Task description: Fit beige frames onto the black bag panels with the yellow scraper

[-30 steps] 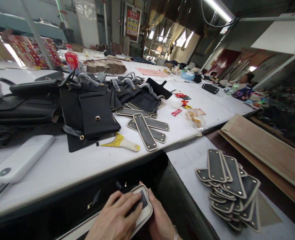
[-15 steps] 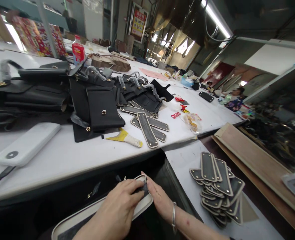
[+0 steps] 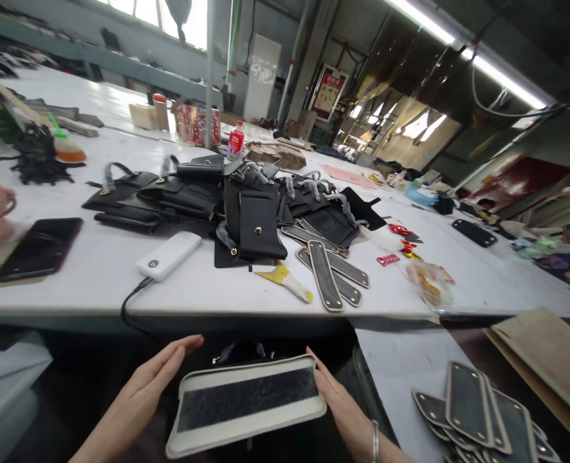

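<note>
Head view: rimmed panel point(image 3: 246, 395) likely light, stiff; I'd hold its ends. Left hand point(image 3: 150, 378) beside it, fingers together; right hand point(image 3: 337, 397) touching its right end, pinch unclear.

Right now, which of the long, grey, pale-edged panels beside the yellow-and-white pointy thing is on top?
The long, grey, pale-edged panel nearest the yellow-and-white pointed tool; it lies across two others, partly covering both.
</note>
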Demonstrator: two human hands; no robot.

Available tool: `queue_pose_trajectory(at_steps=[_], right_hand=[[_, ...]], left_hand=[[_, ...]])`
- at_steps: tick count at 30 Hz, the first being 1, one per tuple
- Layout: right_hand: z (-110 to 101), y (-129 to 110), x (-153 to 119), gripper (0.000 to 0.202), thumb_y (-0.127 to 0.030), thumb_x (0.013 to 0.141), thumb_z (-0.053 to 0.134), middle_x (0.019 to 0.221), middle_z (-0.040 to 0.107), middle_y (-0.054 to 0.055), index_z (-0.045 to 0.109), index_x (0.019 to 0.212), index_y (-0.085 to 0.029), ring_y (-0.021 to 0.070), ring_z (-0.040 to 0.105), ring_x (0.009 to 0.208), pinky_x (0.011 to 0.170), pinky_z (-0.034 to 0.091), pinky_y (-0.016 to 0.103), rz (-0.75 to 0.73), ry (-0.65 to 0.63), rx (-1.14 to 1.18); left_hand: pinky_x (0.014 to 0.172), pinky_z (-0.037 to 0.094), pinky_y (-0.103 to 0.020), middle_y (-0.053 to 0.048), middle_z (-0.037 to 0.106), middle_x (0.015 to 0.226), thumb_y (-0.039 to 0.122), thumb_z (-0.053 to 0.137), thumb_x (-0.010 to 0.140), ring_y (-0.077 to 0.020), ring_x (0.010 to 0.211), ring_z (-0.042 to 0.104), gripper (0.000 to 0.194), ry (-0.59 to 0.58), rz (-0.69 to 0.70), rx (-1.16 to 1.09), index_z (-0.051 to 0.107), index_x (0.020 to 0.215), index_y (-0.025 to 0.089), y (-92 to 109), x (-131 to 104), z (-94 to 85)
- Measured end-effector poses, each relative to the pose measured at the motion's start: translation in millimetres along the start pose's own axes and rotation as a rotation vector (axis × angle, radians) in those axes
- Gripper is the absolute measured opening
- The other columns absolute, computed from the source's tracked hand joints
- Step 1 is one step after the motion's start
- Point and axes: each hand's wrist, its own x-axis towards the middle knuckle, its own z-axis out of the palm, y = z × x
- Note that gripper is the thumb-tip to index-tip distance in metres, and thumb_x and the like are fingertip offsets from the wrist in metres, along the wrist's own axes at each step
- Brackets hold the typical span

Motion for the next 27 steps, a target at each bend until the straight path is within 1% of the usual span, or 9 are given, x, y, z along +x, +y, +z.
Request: queue_pose_trajectory(at_steps=[3,7,10,13,15,17,20,22,27], right_hand=[[-8.9,-7.1,2.1,0.093,-0.072,0.081,0.047,0.154,0.027,0.006,0.02,0.15,-0.015,0.0184,0.025,0.142,0.116,0.016,0.031,0.023,-0.084,-0.051],[-21.3,-18.2,10.4,0.094,-0.073,0.08,0.047,0.153,0.029,0.007,0.022,0.149,-0.014,0.0202,0.025,0.141,0.117,0.013,0.032,0.044,-0.163,-0.256],[-24.5,-19.1,17.0,0.094,-0.074,0.081,0.044,0.154,0.028,0.008,0.019,0.15,-0.016,0.0205,0.023,0.142,0.117,0.012,0.033,0.034,-0.202,-0.322],[-25.4,-13.9,22.0,0.093,-0.072,0.082,0.046,0.153,0.03,0.008,0.013,0.151,-0.02,0.0201,0.028,0.14,0.116,0.014,0.034,0.023,-0.226,-0.245],[-27.8,-11.2,26.3,0.096,-0.07,0.079,0.054,0.152,0.034,0.008,0.011,0.151,-0.022,0.0209,0.032,0.138,0.115,0.018,0.034,0.028,-0.273,-0.131],[-31.3,-11.2,33.8,0.096,-0.074,0.076,0.055,0.15,0.038,0.009,0.022,0.149,-0.023,0.0232,0.032,0.138,0.114,0.021,0.036,0.076,-0.366,0.019],[-31.6,-12.9,54.1,0.097,-0.089,0.072,0.029,0.14,0.051,0.01,0.05,0.136,-0.019,0.0277,0.039,0.134,0.11,0.029,0.041,0.148,-0.492,0.119],[-24.0,-12.9,73.9,0.096,-0.088,0.075,0.019,0.129,0.06,0.013,0.061,0.123,-0.016,0.0302,0.051,0.122,0.103,0.037,0.044,0.165,-0.5,0.052],[14.4,-12.0,130.3,0.04,-0.05,0.091,0.054,0.115,0.063,0.007,0.063,0.11,-0.017,0.0238,0.061,0.102,0.089,0.049,0.043,0.144,-0.456,-0.148]], left_hand=[[0.112,0.032,-0.04,-0.004,0.062,0.13,0.068,0.04,0.085,-0.0267,0.127,0.051,0.062,-0.04,-0.082,-0.127,0.064,0.12,0.024,-19.4,-9.8,5.2],[0.104,0.044,-0.039,-0.004,0.063,0.128,0.063,0.052,0.083,-0.0283,0.119,0.057,0.057,-0.141,-0.05,-0.046,0.061,0.124,0.024,-29.6,-13.7,13.2],[0.102,0.045,-0.038,-0.003,0.061,0.131,0.056,0.058,0.082,-0.0276,0.119,0.057,0.055,-0.164,0.017,0.145,0.056,0.129,0.028,-22.0,-10.9,12.7],[0.108,0.038,-0.042,-0.002,0.058,0.134,0.049,0.061,0.081,-0.0281,0.125,0.051,0.05,-0.106,0.142,0.448,0.058,0.127,0.031,4.2,-6.4,19.3],[0.108,0.037,-0.044,-0.001,0.059,0.133,0.042,0.062,0.079,-0.0278,0.125,0.05,0.043,-0.081,0.24,0.628,0.062,0.121,0.033,28.9,-3.9,33.3],[0.105,0.04,-0.043,0.0,0.062,0.129,0.03,0.063,0.077,-0.0259,0.121,0.053,0.038,-0.1,0.326,0.745,0.065,0.115,0.033,52.9,-2.1,54.6],[0.098,0.043,-0.04,-0.001,0.066,0.121,0.02,0.061,0.075,-0.0237,0.111,0.059,0.038,-0.165,0.416,0.795,0.066,0.112,0.028,75.3,1.2,92.1],[0.092,0.045,-0.04,-0.002,0.069,0.115,0.019,0.058,0.079,-0.0233,0.104,0.062,0.033,-0.192,0.453,0.796,0.066,0.11,0.026,78.6,4.5,113.8],[0.079,0.047,-0.035,0.0,0.073,0.097,0.013,0.052,0.082,-0.0218,0.09,0.063,0.029,-0.17,0.506,0.819,0.07,0.098,0.028,67.6,13.4,140.0]])
